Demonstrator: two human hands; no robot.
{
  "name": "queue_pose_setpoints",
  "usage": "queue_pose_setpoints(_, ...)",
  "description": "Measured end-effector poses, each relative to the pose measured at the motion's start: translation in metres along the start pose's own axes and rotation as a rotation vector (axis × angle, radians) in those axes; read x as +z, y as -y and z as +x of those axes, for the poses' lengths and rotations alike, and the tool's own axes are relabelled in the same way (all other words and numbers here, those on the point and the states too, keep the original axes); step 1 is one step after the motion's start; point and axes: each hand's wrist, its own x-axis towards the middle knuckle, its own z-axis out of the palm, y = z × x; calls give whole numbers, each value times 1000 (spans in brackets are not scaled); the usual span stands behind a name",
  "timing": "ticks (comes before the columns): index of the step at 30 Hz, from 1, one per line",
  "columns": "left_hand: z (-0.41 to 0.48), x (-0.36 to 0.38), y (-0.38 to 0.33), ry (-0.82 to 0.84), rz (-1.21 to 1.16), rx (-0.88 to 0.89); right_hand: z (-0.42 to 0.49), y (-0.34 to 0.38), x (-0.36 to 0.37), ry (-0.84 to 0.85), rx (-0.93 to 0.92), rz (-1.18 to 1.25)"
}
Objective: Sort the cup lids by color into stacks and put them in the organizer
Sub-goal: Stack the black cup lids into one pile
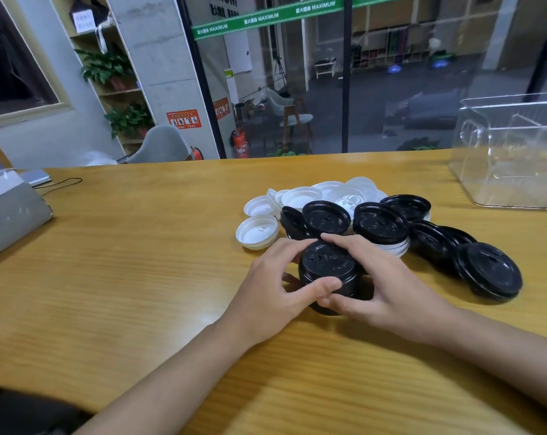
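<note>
Black plastic cup lids sit nested in a short stack [328, 271] on the wooden table [124, 277], and both hands are closed around it. The left hand [278, 293] grips the stack from its nine o'clock side, thumb across the front wall and fingertips on the top rim. The right hand [388, 287] wraps it from three o'clock, index finger lying over the top lid, thumb meeting the left thumb at six o'clock.

At twelve o'clock from the held stack lies the unsorted pile: loose black lids [380, 222] in front and to the right, white lids [300, 197] behind them, some upside down. One white lid [257, 231] lies inverted at eleven o'clock, just beside the left fingertips. A single black lid [489, 270] rests at three o'clock, near the right wrist but apart from it.

The clear plastic organizer [514, 158] stands at two o'clock, well apart from the hands, at the table's far right edge.
</note>
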Motion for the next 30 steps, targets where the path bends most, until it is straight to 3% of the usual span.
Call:
queue_pose_setpoints(4,3,0,1,16,68,108,-16,1,-13,-9,36,-12)
queue_pose_setpoints(9,28,-2,2,-198,376,380,-33,1,-33,-1,74,-49)
queue_pose_setpoints(14,64,4,10,-139,678,510,-38,3,-43,6,72,-111)
queue_pose_setpoints(17,76,13,16,-95,796,496,-38,-1,-40,0,80,-90)
queue_pose_setpoints(23,77,18,27,-189,738,494,-35,-5,-41,-3,70,-78)
queue_pose_setpoints(30,73,6,21,-182,563,271,-35,-5,-40,-5,84,-59)
